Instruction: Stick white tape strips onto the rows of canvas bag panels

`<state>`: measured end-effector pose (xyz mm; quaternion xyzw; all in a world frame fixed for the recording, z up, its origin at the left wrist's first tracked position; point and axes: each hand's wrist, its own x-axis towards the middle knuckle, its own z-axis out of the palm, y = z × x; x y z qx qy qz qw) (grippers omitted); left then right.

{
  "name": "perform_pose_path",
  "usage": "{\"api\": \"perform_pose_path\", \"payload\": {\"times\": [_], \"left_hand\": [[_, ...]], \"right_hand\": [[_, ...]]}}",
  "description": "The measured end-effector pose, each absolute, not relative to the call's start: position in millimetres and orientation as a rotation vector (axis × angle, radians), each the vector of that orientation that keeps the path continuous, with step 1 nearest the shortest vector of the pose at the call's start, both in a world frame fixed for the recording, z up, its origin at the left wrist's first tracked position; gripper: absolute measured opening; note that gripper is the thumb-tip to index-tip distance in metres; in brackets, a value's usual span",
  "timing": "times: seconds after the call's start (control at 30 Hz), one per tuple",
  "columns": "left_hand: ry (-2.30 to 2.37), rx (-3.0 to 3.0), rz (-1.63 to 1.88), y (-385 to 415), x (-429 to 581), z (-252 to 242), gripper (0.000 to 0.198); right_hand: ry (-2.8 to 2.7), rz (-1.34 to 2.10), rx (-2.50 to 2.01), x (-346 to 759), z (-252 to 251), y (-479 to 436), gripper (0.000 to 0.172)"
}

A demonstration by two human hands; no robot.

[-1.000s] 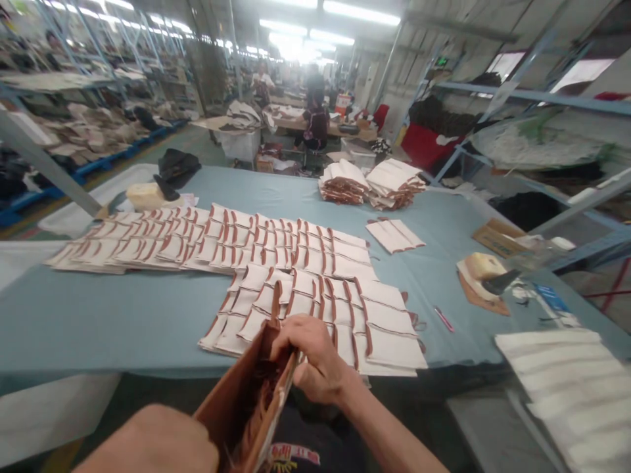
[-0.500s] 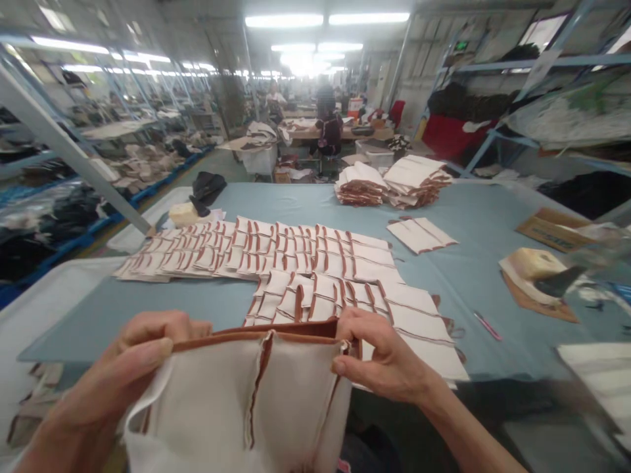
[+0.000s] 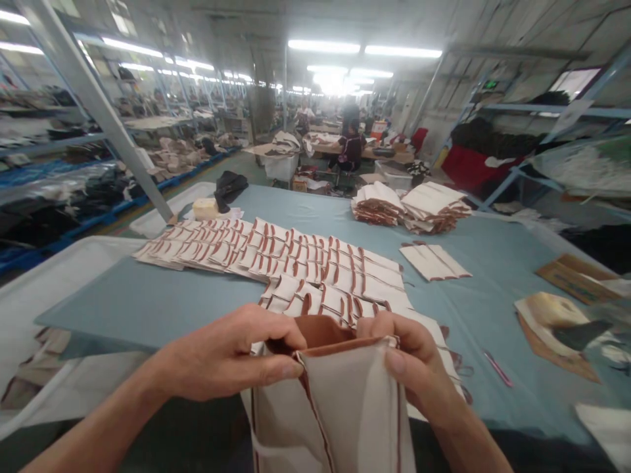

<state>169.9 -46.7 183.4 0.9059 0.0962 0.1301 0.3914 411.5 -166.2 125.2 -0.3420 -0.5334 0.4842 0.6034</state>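
Between my hands hangs a cream fabric bag piece (image 3: 352,401) with brown edging and a brown inner side, its top opening parted. My left hand (image 3: 236,351) pinches the rim at the middle seam, thumb outside and fingers inside. At the right corner, my right hand (image 3: 414,358) grips the rim by the side seam, thumb in front. Some of its fingers are hidden behind the cloth. Just beyond the hands, similar cream pieces (image 3: 320,263) with brown edges lie in overlapping rows on the blue-covered table (image 3: 133,302). The lower end of the held piece runs out of view.
Stacks of cream pieces (image 3: 434,200) stand at the table's back, with a single flat piece (image 3: 434,261) nearer. At right lie a pink cutter-like tool (image 3: 497,368), a yellowish block (image 3: 555,310) and a cardboard box (image 3: 576,276). A metal post (image 3: 108,125) rises at left. A person (image 3: 350,144) sits beyond.
My left hand has moved right along the rim, from the left part to the middle seam. The opening is parted wider. The right hand still grips the right corner, and the view has shifted left.
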Motion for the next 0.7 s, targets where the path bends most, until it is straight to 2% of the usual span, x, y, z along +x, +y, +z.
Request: {"api": "perform_pose_path", "payload": {"times": [0.13, 0.3, 0.37, 0.53, 0.7], "left_hand": [[0.294, 2.325, 0.400, -49.1, 171.6, 186.6, 0.017], [0.277, 2.349, 0.500, -57.3, 174.2, 183.3, 0.017], [0.270, 2.381, 0.526, -63.2, 175.4, 184.5, 0.020], [0.322, 2.426, 0.607, -73.7, 174.6, 194.7, 0.021], [0.428, 2.427, 0.654, -77.1, 165.6, 194.7, 0.017]], "right_hand": [[-1.321, 0.949, -1.058, 422.7, 114.7, -163.4, 0.034], [-1.815, 0.318, -1.328, 415.5, 130.4, -165.3, 0.009], [-1.942, 0.218, -1.279, 404.5, 141.0, -164.0, 0.013], [-2.081, 0.317, -1.080, 380.6, 157.5, -153.7, 0.018], [-2.081, 0.502, -1.083, 370.6, 165.9, -150.7, 0.014]]}}
